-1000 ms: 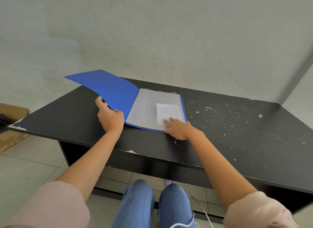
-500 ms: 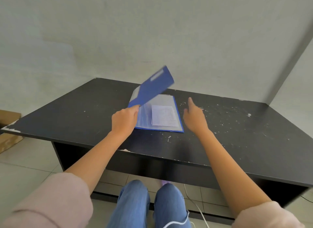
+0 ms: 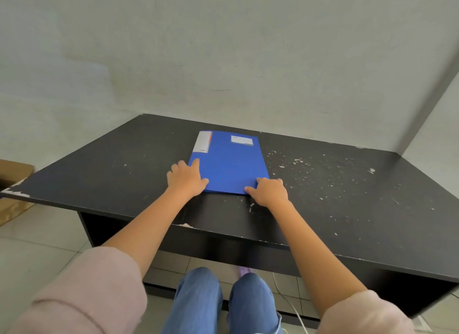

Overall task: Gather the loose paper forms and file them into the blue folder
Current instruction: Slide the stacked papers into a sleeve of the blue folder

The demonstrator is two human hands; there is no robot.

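The blue folder [image 3: 229, 163] lies shut at frame centre, long axis running away, spread fingers of the left hand [image 3: 187, 178] and right hand [image 3: 269, 192] pressing its near corners.

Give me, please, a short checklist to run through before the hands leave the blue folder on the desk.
1. Blue folder cover shut and flat: ok.
2. No paper sticking out past its edges: ok.
3. No loose forms on the black desk: ok.
4. Forms inside the folder: cannot tell, cover hides them.
5. Left hand and right hand resting on the near corners: ok.
6. Folder well clear of the desk's edges: ok.
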